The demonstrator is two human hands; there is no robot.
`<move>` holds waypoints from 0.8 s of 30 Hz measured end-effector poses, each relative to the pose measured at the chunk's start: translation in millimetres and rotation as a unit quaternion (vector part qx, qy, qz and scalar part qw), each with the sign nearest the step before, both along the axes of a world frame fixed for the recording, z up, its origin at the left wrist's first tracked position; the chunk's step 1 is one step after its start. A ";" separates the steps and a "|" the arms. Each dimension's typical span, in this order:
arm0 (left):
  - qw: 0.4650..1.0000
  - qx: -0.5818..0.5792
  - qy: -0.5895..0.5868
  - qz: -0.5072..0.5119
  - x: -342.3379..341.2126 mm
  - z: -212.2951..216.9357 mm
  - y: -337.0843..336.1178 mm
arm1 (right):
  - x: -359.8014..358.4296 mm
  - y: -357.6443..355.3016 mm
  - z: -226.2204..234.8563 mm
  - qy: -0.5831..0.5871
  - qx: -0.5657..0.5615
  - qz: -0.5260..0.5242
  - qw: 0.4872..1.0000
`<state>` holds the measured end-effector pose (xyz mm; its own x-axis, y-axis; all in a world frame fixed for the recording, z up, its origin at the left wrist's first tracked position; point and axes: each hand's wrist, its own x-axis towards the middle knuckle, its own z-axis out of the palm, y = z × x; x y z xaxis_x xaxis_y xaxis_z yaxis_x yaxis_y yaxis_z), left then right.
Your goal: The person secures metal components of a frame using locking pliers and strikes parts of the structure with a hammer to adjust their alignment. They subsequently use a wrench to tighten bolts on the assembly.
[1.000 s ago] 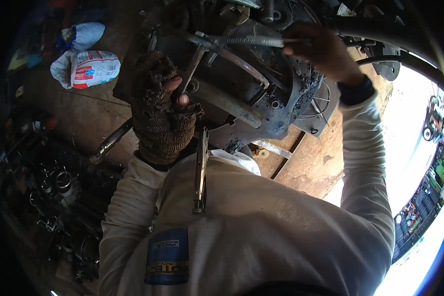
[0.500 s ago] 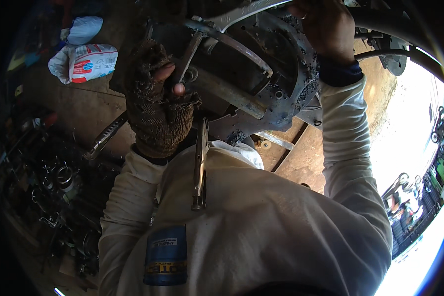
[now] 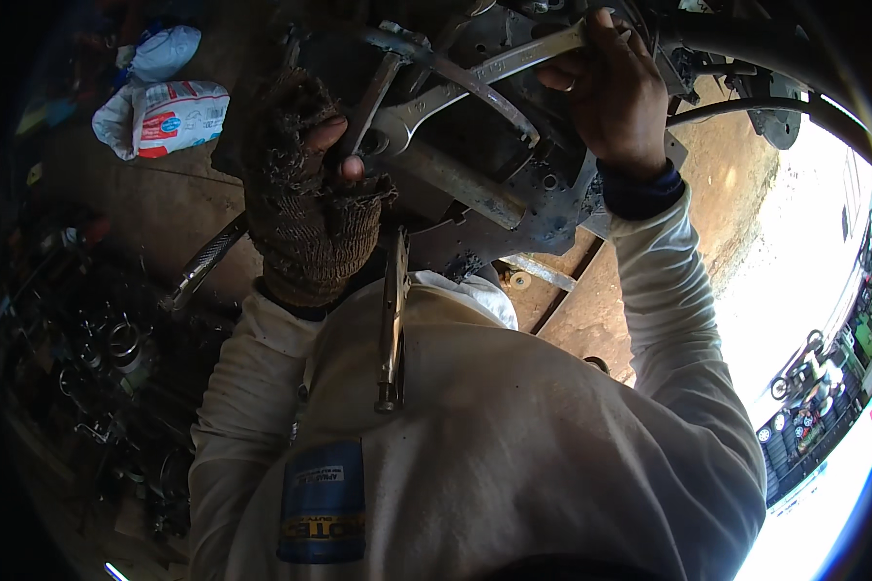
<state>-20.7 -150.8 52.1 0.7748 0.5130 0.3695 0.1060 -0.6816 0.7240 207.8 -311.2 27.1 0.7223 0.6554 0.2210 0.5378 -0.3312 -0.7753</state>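
My right hand (image 3: 622,97) is bare and closed around the far end of a long silver combination wrench (image 3: 494,70). The wrench's other end sits over a round fitting beside my left fingers; how it is seated is hard to see. My left hand (image 3: 310,184), in a frayed brown knitted glove with bare fingertips, is closed at the lower end of a short metal bar (image 3: 373,97). Both hands are at a dark metal frame (image 3: 543,218) with rough edges. A curved metal strip (image 3: 484,97) crosses in front of the wrench. Locking pliers (image 3: 392,324) point down from the frame's lower edge.
A knurled metal handle (image 3: 208,261) sticks out behind my left wrist. A white and red bag (image 3: 174,116) lies at the upper left. Dark metal parts (image 3: 121,358) crowd the left side. A black hose (image 3: 746,107) curves at the upper right. Sunlit ground lies to the right.
My right hand has come down and slightly left with the wrench. The wrench's end now rests at the round fitting near my left fingers, which have barely moved.
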 end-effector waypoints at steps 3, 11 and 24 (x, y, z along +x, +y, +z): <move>0.999 -0.032 0.007 0.012 0.0 1.0 -1.1 | -7.3 -3.8 -13.8 0.474 0.354 0.003 0.806; 0.995 0.092 0.038 -0.018 2.0 8.5 7.1 | -8.6 -12.6 -13.5 -0.012 0.078 -0.011 0.997; 0.995 0.097 0.018 -0.027 1.6 10.4 5.6 | -17.8 -7.3 -22.6 -0.162 0.006 -0.032 0.986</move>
